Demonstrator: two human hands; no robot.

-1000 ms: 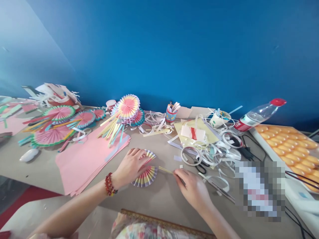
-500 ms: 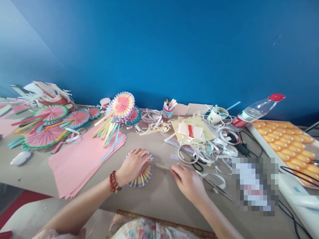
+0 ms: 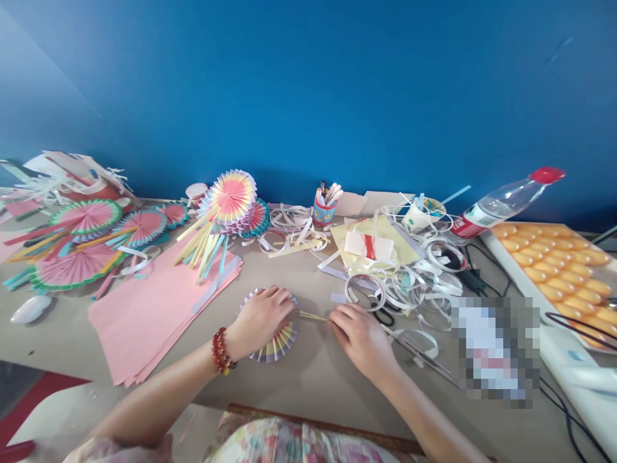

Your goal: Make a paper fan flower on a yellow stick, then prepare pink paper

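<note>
A small pleated paper rosette (image 3: 277, 344), striped in yellow, pink and lilac, lies on the table in front of me. My left hand (image 3: 264, 321) covers its upper left part and holds it down, the fingers bent over it and close together. To the right, my right hand (image 3: 359, 337) is closed in a pinch on thin yellow strands (image 3: 313, 316). These stretch between the pinch and the rosette's right side; whether they are string or narrow paper I cannot tell. Their left end is hidden near my left fingers.
Left of my hands are pink paper sheets (image 3: 144, 315) and finished rosettes (image 3: 231, 196) with paper tails. Curled white strips (image 3: 405, 292), a pen cup (image 3: 324, 212) and a tilted plastic bottle (image 3: 501, 202) stand or lie behind and right. An orange bumpy panel (image 3: 554, 263) is far right.
My right hand has moved slightly up and left, its fingers more curled around the yellow strands. The left hand stays on the rosette. The view has shifted a little.
</note>
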